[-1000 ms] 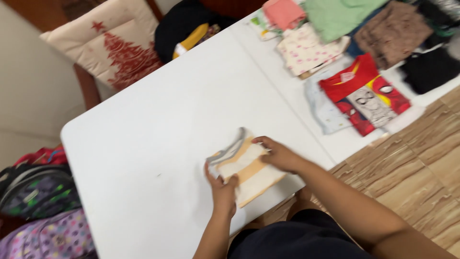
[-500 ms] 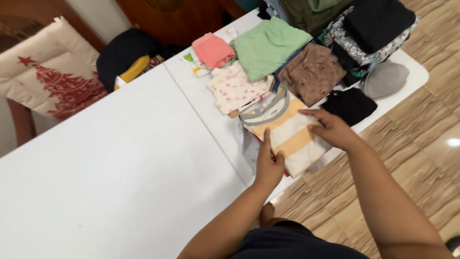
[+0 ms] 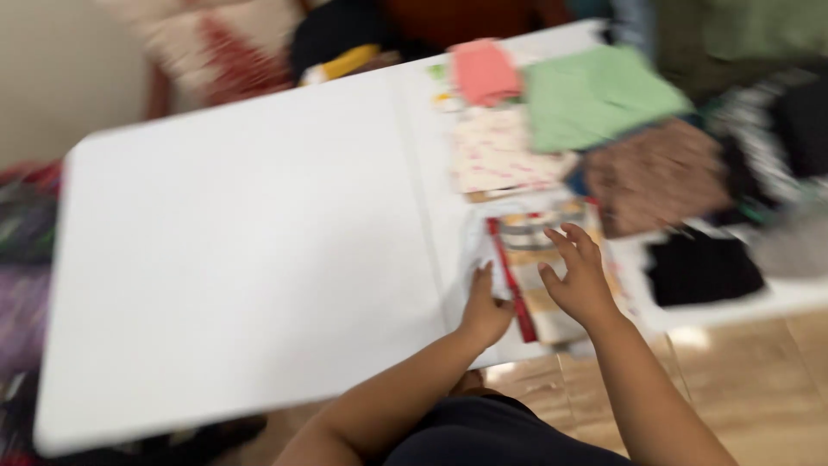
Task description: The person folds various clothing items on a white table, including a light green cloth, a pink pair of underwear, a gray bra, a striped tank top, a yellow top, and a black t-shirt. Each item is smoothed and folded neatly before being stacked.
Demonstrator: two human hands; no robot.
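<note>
Blurred view, left hand [image 3: 485, 309] fingers flat on striped shirt [image 3: 536, 259], right hand [image 3: 580, 278] open with fingers spread over it, white tabletop [image 3: 241, 250], green cloth [image 3: 595, 93] beyond

Bright even light, heavy motion blur throughout, soft shadows, table slightly overexposed
</note>
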